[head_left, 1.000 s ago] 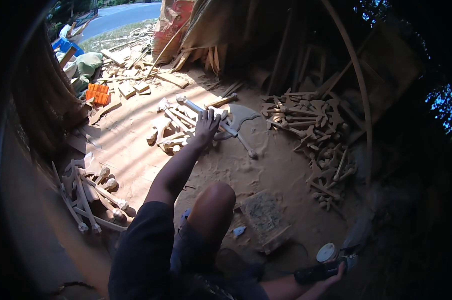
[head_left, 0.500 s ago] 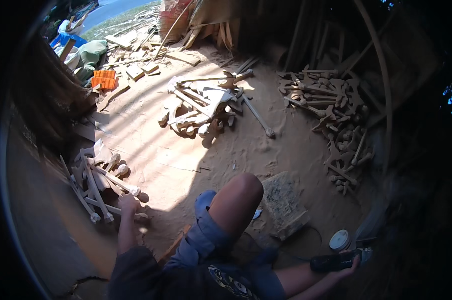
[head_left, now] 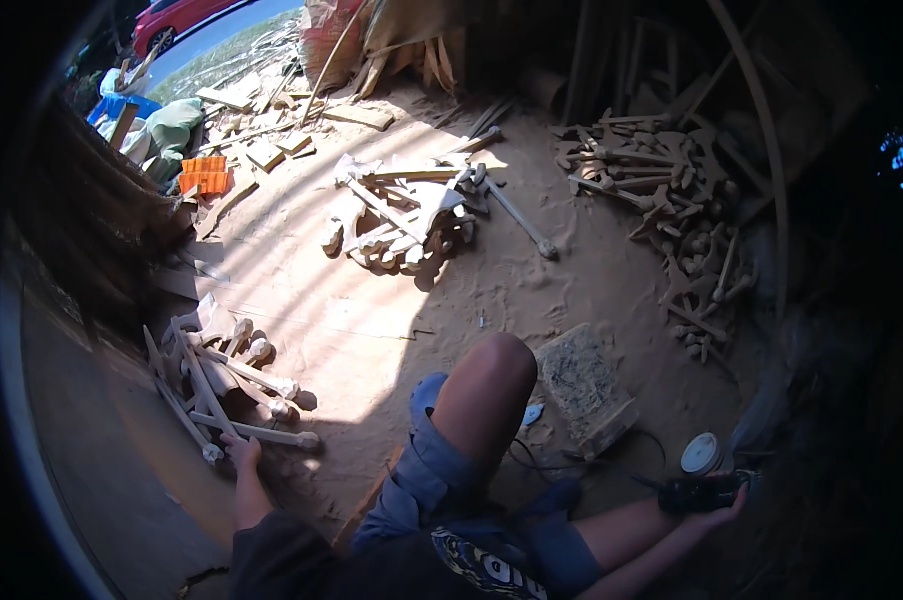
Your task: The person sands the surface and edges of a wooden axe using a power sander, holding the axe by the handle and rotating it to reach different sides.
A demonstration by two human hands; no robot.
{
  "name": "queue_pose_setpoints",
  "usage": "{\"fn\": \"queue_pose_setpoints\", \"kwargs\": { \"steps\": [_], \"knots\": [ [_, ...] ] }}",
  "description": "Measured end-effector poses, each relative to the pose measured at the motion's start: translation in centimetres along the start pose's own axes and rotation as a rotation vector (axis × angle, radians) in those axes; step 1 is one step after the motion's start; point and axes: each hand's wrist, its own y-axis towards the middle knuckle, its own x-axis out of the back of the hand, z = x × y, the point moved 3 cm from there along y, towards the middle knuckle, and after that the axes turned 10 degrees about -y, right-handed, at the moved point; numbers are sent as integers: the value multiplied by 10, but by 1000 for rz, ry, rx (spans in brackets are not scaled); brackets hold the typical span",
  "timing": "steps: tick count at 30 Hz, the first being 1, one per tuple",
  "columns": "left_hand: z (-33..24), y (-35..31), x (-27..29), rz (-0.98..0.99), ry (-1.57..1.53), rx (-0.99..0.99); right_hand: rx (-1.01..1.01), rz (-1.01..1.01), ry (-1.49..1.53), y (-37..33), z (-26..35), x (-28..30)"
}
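Note:
At the lower left, my left hand (head_left: pixel 244 455) closes around the near end of a long, pale bone-shaped piece (head_left: pixel 200 375). This piece leans across a small pile of similar shafts, and another knob-ended piece (head_left: pixel 262 430) lies beside my fingers. Far to the lower right, my right hand (head_left: pixel 730 505) is wrapped round a black, cylindrical power tool (head_left: pixel 690 494), which looks like a grinder. Its head is in shadow and hard to make out. A round, pale-topped container (head_left: pixel 702 453) stands just beyond the tool.
A sunlit heap of bone-shaped pieces (head_left: pixel 402 215) lies ahead, and a larger shaded heap (head_left: pixel 652 190) at right. Near my bent knee (head_left: pixel 487 385) sits a speckled block (head_left: pixel 577 375) with a cable (head_left: pixel 532 462) nearby. Wood scraps, an orange crate-like object (head_left: pixel 205 175) and sacks lie far left.
My left hand has moved down and slightly left, from beside the knobbed ends to the near end of a long piece. The whole view has shifted a little; my right hand keeps the tool.

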Motion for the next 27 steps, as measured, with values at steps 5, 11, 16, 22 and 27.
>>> {"fn": "queue_pose_setpoints", "kwargs": {
  "steps": [5,11,16,22,27],
  "knots": [
    [6,22,-41,155,-172,31,60,47,14,-3,14,10],
    [-29,46,-30,854,-1327,384,33,7,17,-15,6,10],
    [-80,-38,-33,909,-1674,161,-13,-19,28,-17,16,16],
    [-149,-77,-26,550,-1656,-10,-92,148,188,13,17,33],
    [-261,-38,5,421,-1282,-458,-129,76,293,-2,9,15]
  ]
}}
